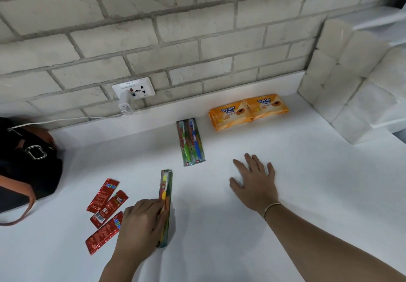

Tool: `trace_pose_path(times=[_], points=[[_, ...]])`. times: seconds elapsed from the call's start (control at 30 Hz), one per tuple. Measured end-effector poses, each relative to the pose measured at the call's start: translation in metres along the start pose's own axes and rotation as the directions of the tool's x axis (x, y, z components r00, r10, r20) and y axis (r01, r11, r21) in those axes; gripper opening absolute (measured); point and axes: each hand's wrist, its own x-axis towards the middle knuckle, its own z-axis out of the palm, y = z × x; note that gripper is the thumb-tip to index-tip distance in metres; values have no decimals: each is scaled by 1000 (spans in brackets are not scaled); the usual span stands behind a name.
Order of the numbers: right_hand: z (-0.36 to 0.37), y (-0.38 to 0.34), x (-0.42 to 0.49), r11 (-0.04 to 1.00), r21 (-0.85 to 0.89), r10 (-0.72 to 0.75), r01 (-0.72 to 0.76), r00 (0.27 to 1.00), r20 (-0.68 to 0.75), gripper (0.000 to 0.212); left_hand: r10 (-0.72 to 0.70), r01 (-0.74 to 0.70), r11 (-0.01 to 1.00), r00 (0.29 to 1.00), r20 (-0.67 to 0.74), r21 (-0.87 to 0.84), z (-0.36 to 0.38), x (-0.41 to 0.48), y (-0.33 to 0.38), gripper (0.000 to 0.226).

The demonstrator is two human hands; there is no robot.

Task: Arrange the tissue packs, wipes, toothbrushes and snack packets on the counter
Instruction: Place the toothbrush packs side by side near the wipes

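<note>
Left grip [142,222] beside snack packets [105,213]

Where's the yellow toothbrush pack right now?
Head view, lower centre of the counter: the yellow toothbrush pack is under the left hand, just right of the red snack packets.

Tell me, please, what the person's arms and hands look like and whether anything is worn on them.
Both forearms are bare, with no sleeves in view. The right hand has a thin gold-coloured bangle around its wrist. The left hand shows no bracelet, watch or glove. No rings are visible on either hand, though the left hand's fingers are partly hidden.
</note>
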Motion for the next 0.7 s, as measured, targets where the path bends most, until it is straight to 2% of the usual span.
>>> trace_pose_path(times=[0.23,0.4,0.7], points=[[-1,-1,0,1000,2,1,-1,1000,5,64,-5,-16,985,993,120,174,-5,11,2,48],[1,-1,-1,1000,15,-3,3,1000,-18,63,-53,19,977,987,155,211,12,19,2,53],[2,-3,-4,1000,26,-2,1,1000,8,64,-212,202,975,972,104,92,41,91,12,62]])
